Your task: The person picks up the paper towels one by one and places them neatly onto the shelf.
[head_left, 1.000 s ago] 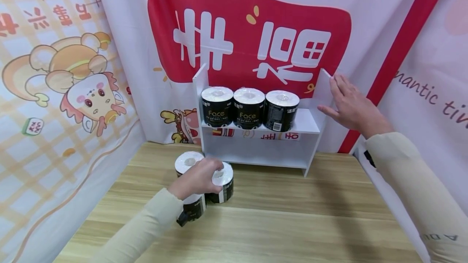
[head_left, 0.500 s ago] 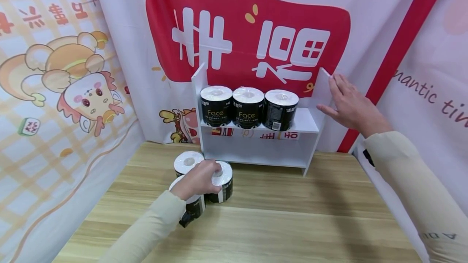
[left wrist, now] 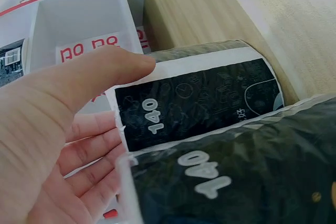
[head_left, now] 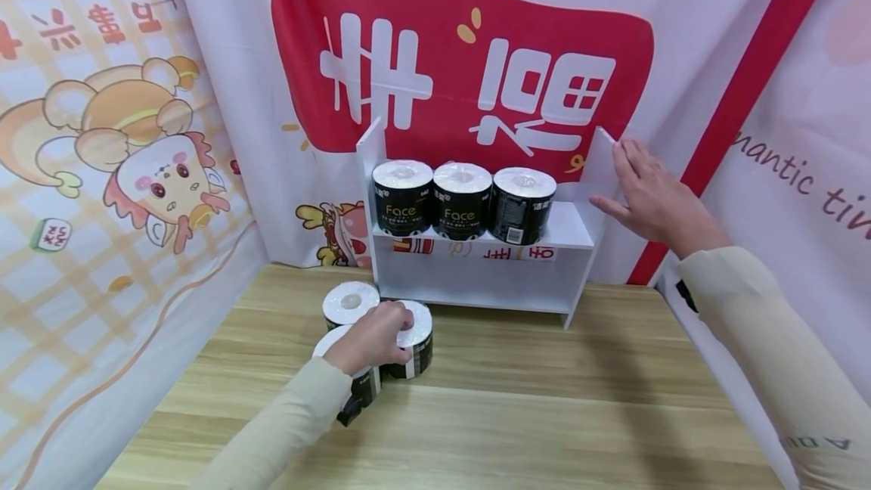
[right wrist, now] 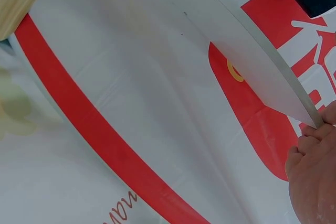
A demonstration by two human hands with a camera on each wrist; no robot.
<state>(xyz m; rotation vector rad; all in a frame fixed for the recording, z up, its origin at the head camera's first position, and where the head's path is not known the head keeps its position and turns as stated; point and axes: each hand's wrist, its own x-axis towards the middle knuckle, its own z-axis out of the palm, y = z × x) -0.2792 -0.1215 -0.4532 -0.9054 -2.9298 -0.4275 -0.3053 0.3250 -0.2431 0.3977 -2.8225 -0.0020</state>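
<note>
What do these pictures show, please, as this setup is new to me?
There is no robot, only a person's left hand and right hand, both bare. The head picture looks forward and down from a head-worn camera; the wrist pictures come from one camera on each wrist. Three wrapped paper rolls stand on the wood-grain table, and three more on the white shelf. The left hand touches one table roll, thumb on its side; I cannot tell whether it grips. The right hand rests against the shelf's side panel.

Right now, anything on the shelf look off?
Mildly: the rightmost roll on the shelf is turned barcode outward, while the left roll and middle roll beside it show "Face". Nothing looks spilled.
</note>
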